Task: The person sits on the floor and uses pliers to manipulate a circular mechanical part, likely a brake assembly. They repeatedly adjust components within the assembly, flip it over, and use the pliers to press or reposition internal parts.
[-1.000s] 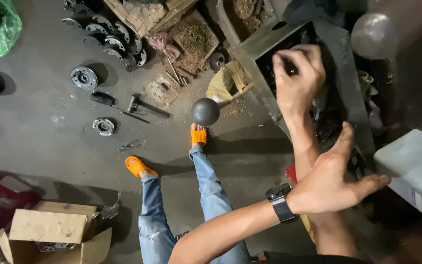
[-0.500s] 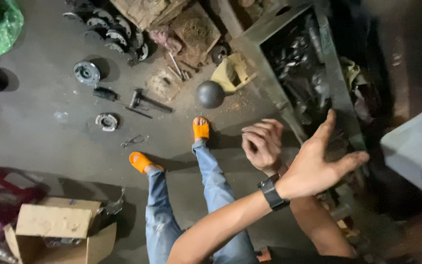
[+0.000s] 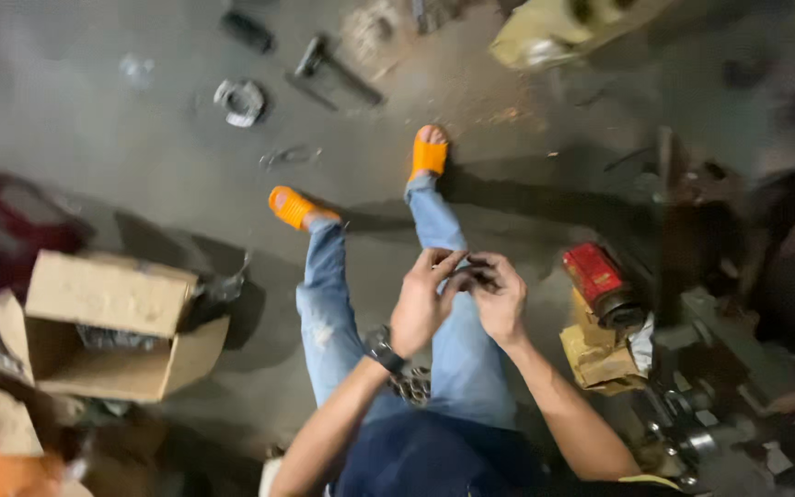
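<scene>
Two hands meeting over the lap: left hand, wearing a watch, and right hand are both pinching a small dark part between their fingertips, above the right jeans leg. Orange sandals are resting on the concrete floor. Red can is lying just right of the hands; open cardboard box is sitting well left; hammer is lying far ahead.

Concrete floor bears cardboard box, hammer.
</scene>
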